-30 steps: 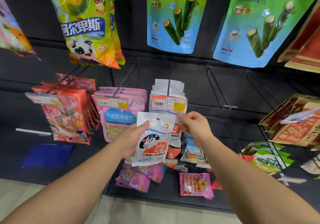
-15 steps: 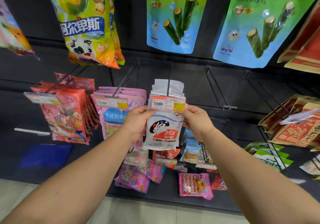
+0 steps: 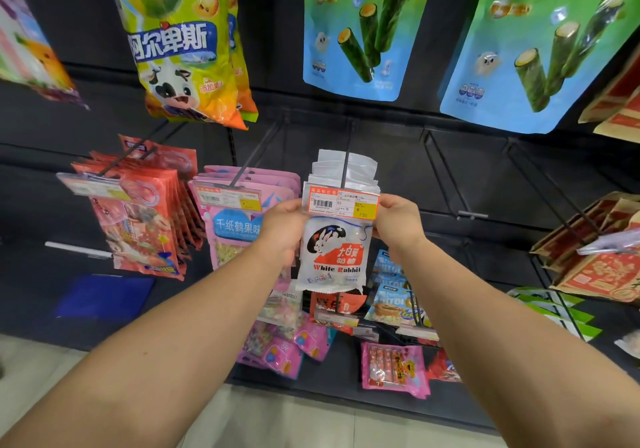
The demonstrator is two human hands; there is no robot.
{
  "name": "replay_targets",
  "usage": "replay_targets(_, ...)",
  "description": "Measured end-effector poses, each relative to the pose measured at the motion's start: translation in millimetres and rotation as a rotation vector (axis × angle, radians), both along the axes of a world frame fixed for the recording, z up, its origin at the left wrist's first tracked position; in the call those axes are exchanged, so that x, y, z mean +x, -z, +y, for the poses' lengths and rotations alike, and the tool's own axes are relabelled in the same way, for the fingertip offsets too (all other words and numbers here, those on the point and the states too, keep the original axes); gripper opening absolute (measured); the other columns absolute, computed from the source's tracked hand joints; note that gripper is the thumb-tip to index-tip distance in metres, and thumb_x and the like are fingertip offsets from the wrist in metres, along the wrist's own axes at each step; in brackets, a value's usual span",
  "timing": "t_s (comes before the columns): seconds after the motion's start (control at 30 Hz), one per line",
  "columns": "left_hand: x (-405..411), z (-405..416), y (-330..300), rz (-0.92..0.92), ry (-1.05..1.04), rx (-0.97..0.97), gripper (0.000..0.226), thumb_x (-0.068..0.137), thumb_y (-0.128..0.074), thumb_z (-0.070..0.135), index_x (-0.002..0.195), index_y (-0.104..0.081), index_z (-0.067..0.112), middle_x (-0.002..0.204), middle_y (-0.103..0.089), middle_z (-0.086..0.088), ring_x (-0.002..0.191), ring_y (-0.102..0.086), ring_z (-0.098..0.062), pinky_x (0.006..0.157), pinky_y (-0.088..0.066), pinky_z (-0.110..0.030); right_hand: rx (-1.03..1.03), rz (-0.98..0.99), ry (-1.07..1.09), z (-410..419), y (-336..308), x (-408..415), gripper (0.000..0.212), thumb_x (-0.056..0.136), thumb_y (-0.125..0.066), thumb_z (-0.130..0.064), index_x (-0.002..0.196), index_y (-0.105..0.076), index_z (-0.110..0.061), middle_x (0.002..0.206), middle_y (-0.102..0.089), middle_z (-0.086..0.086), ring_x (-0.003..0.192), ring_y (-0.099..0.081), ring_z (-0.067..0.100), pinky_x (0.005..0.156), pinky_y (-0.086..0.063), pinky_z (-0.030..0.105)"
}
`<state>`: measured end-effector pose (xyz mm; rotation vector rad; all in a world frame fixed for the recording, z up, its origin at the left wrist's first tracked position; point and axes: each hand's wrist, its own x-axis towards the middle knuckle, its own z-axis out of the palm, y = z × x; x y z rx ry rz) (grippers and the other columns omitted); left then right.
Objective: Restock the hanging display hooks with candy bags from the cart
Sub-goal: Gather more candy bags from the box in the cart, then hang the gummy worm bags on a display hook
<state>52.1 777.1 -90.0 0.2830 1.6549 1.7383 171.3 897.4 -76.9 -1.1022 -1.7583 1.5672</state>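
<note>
Both hands reach up to a white White Rabbit candy bag at the front of a display hook in the middle of a dark wall panel. The left hand grips the bag's upper left edge, fingers curled behind it and thumb toward the front. The right hand pinches the upper right edge just beside the bag's corner. The bag hangs upright between the two hands, its top tucked behind an orange-bordered price tag at the tip of the hook. Whether the bag's hole is already threaded onto the hook cannot be told, since the tag covers that spot. Behind the tag, several more white bag tops sit stacked along the same hook.

To the left, a row of pink candy bags hangs on a neighbouring hook, partly hidden by the left hand, and further left hangs a thick bundle of red snack bags. Above, a yellow-green lollipop bag with a cartoon cow hangs from a higher hook, with two blue-and-green seaweed roll bags to its right. At the right edge are brown and red paper packs. Below the hands, lower hooks carry small pink packets and blue snack bags. A pale floor shows at the bottom.
</note>
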Motion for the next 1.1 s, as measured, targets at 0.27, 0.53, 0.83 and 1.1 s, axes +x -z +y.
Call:
replay_targets(0.27,1.4,-1.2,20.9,0.129,-0.046,-0.119,0.018,0.086,-0.076,0.011,0.103,-0.070,0.007,0.098,-0.075,-0.011,0.071,-0.069,-0.015,0.054,-0.055,-0.020,-0.015,0.053,0.082,-5.3,19.1,11.8,0.010,0.086,-0.074,-0.010,0.083,-0.073,-0.020,0.084,-0.076,0.000,0.076,-0.070,0.012,0.069,-0.059,0.029)
replay_targets(0.53,6.8,-56.2,76.9,0.416,0.226,-0.406,0.032,0.085,-0.076,0.014,0.115,-0.063,0.013,0.110,-0.067,-0.002,0.098,-0.061,-0.016,0.091,-0.052,-0.032,0.055,-0.428,0.052,-45.9,80.5,39.6,0.015,0.085,-0.075,-0.027,0.091,-0.066,-0.017,0.089,-0.070,-0.003,0.081,-0.065,0.015,0.078,-0.057,0.035)
replay_targets(0.83,-70.6,-197.5,90.5,0.862,0.358,-0.724,0.043,0.094,-0.064,0.037,0.134,-0.058,0.023,0.132,-0.062,-0.001,0.120,-0.057,-0.025,0.095,-0.049,-0.037,0.192,-0.728,-0.332,-171.6,89.1,-51.7,0.016,0.091,-0.066,-0.025,0.086,-0.073,-0.010,0.087,-0.071,0.008,0.086,-0.066,0.023,0.072,-0.047,0.026)
replay_targets(1.1,-210.3,-448.7,69.5,1.018,0.134,-1.183,0.056,0.091,-0.052,0.057,0.141,-0.047,0.031,0.150,-0.046,0.002,0.140,-0.038,-0.024,0.114,-0.030,-0.038,0.604,-0.624,-0.714,-407.2,69.1,-254.2,0.051,0.093,-0.060,-0.037,0.141,-0.052,-0.024,0.143,-0.055,0.002,0.132,-0.050,0.023,0.107,-0.042,0.033)
